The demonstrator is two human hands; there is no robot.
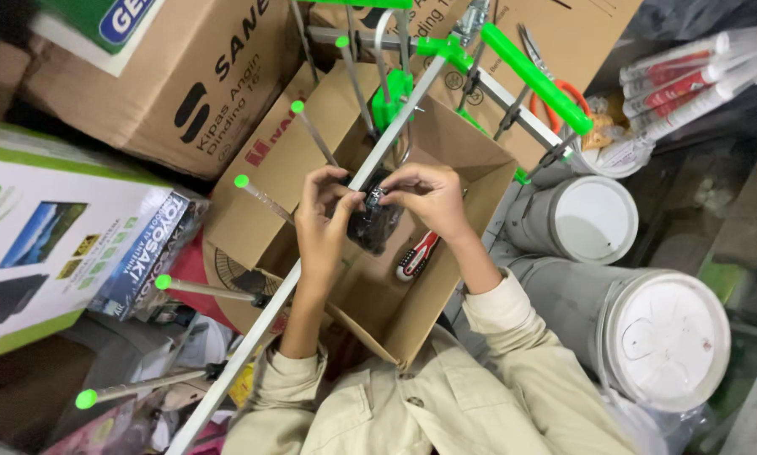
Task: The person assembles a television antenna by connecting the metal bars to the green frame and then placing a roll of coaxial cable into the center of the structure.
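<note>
Head view, left to right:

- White-and-green carton (50, 236) at far left, with a printed screen picture on it; a dark flat pack (147, 257) leans against it.
- Big brown box (168, 76) upper left, behind.
- Antenna boom (311, 270), a long pale metal bar, runs diagonally from bottom left up to top centre; thin rods with green tips (242, 181) stick out to its left side.
- Open cardboard box (446, 278) at centre, under the hands, flaps up.
- Left hand (324, 219) curled on the boom, fingers closed narrow, pinching the small black part (373, 202) on the bar from the left.
- Black part sits on the boom above the open box, between both hands; a dark plastic bag (374, 232) hangs just below it.
- Right hand (429, 198) touching the same black part from the right, fingertips pinched tight on it.
- Red-and-white screwdriver (416, 255) lies inside the box, just below the right wrist.
- Green plastic bracket (534, 80) on the antenna's top end, upper right; orange-handled pliers (555, 105) just behind it.
- Two grey tubs with white lids (598, 219) at right, one nearer (669, 337), near the box.
- Red-and-white tubes (690, 72) in wrap, far upper right.
</note>
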